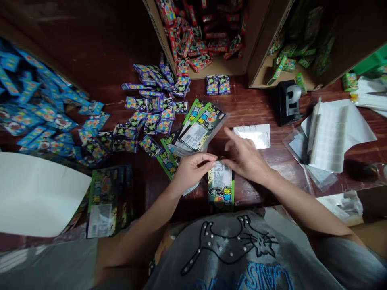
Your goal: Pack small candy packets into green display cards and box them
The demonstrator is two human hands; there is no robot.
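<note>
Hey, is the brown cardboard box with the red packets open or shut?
Open: the brown cardboard box shows its inside to the head camera, with red packets heaped in it.

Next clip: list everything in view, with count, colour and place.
labelled packet: one, green-black with white label, near table edge, between the hands
fanned packets: several, green-black, just beyond the hands
small packs: many, mixed colours, spread centre-left
blue packs: heap, blue, far left
red-pack box: one, cardboard, top centre
green-pack box: one, cardboard, top right
tape dispenser: one, black, right of centre
sticker sheets: stack, white, right
white paper: one, white, lower left
table: one, dark reddish wood, under everything
left hand: pinches the labelled packet's top
right hand: touches the labelled packet's top
</note>
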